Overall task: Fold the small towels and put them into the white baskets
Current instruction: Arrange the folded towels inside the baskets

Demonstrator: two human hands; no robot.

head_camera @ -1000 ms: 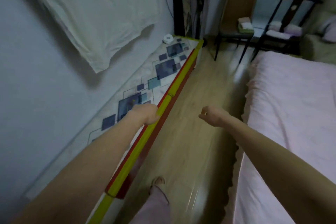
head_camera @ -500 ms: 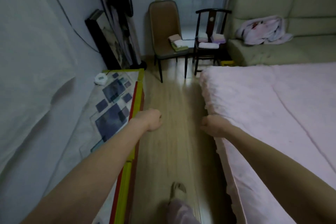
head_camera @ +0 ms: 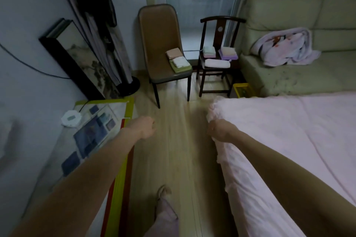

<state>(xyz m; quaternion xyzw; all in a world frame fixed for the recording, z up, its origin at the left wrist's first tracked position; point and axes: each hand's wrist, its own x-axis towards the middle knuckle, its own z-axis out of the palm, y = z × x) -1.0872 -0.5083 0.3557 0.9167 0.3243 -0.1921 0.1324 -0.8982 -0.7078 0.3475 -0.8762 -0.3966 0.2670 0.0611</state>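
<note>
Head view: person walks a wood floor [head_camera: 173, 121] between a low patterned surface [head_camera: 92, 136] on the left and a pink bed [head_camera: 289, 140] on the right.
Left hand: left hand [head_camera: 145, 127] held out in front, fingers curled into a loose fist, nothing in it.
Right hand: right hand [head_camera: 219, 130] likewise curled shut and empty, just over the bed's near edge.
Towels, brown chair: folded stack of small towels [head_camera: 178, 59] on the seat of the brown chair [head_camera: 159, 44], pink on top behind, white over green in front.
Towels, dark chair: more small towels [head_camera: 221, 54] on the dark wooden chair [head_camera: 217, 44], two stacks at the back and one pale piece lying in front.
Both chairs: well ahead of the hands, out of reach.
Baskets: no white basket to be seen; a yellow crate [head_camera: 242, 90] sits on the floor by the sofa [head_camera: 289, 44].
Handling: towels look light, soft and limp; a stack would likely slump if pinched at one corner, so best taken from both sides or scooped from beneath.
Stage: approach only, by my reading; nothing picked up yet.
</note>
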